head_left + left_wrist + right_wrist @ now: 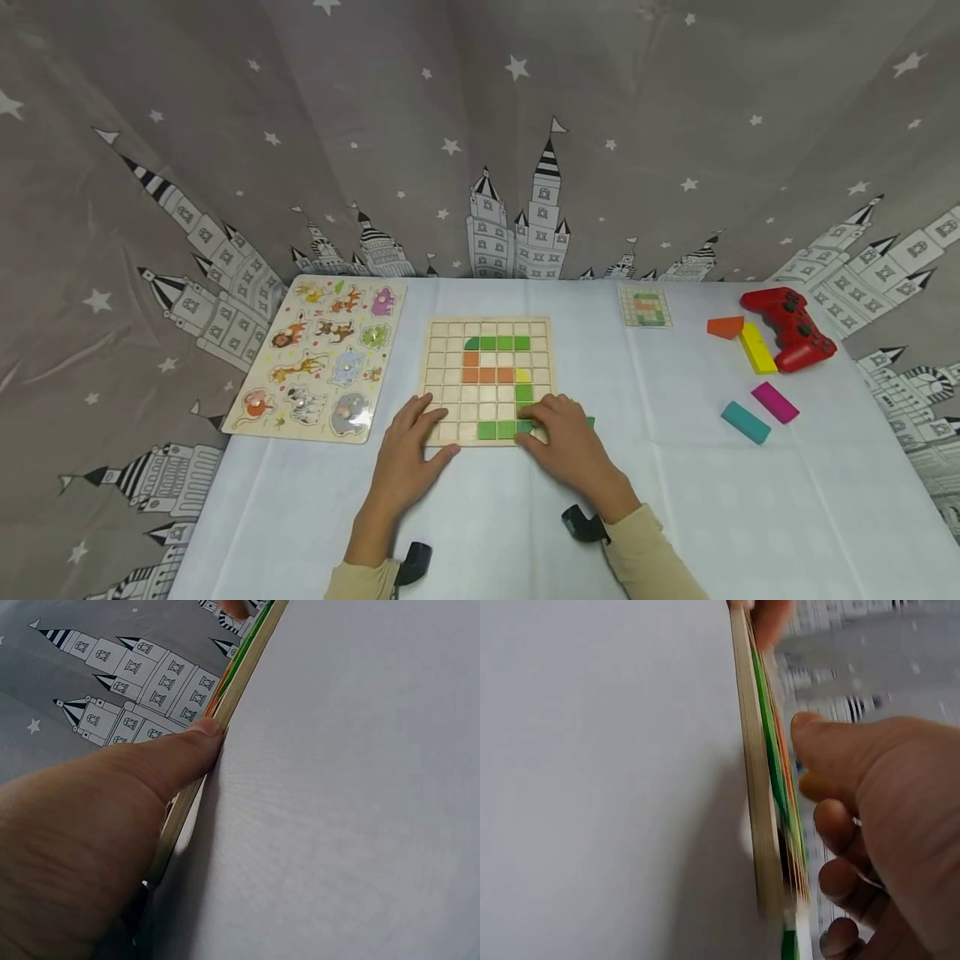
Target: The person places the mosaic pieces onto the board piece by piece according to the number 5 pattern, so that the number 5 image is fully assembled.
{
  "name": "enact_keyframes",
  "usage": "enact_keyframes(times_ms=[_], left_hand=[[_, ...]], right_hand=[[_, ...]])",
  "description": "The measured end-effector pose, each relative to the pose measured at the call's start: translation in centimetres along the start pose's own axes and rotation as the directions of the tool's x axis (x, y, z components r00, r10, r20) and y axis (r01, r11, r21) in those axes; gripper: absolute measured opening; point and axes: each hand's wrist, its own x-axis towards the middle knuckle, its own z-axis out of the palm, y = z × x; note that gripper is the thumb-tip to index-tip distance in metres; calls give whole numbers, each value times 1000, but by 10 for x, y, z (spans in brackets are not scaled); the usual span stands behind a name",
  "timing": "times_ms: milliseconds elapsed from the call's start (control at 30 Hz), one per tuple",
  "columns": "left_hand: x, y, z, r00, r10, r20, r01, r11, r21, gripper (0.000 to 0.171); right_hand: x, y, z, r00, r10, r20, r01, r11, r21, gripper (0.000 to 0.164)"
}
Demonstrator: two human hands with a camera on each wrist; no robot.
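A wooden grid board [450, 392] with green, orange and yellow tiles lies between both hands. Green tiles [504, 343] form the top row, with orange tiles [487, 375] and a yellow tile [522, 376] below. My left hand [408, 454] rests at the board's near left corner, fingers spread on it and the thumb on the near edge, as the left wrist view confirms. My right hand [567, 442] hovers over the near right corner, fingers loosely bent, thumb close by a dark green tile [524, 427]. A green piece [591, 422] peeks out beside it, mostly hidden.
An animal peg puzzle [377, 367] lies at the left. A small pattern card [660, 319] is at the back right. Farther right are a red game controller [795, 329] and orange [725, 327], yellow [757, 348], magenta [776, 403] and teal [746, 422] blocks. A patterned curtain [420, 167] hangs behind.
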Motion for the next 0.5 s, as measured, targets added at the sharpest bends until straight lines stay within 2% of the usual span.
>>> enact_keyframes(times_ms=[167, 267, 500], left_hand=[[1, -1, 0, 1000, 5, 5, -5, 1000, 4, 58], [1, -1, 0, 1000, 4, 5, -4, 1000, 15, 58], [2, -1, 2, 1000, -4, 8, 4, 1000, 14, 58]], right_hand=[[-17, 40, -20, 991, 108, -74, -107, 994, 23, 30], [-25, 60, -30, 983, 165, -86, -163, 986, 25, 33], [-32, 80, -36, 984, 172, -47, -169, 984, 57, 32]])
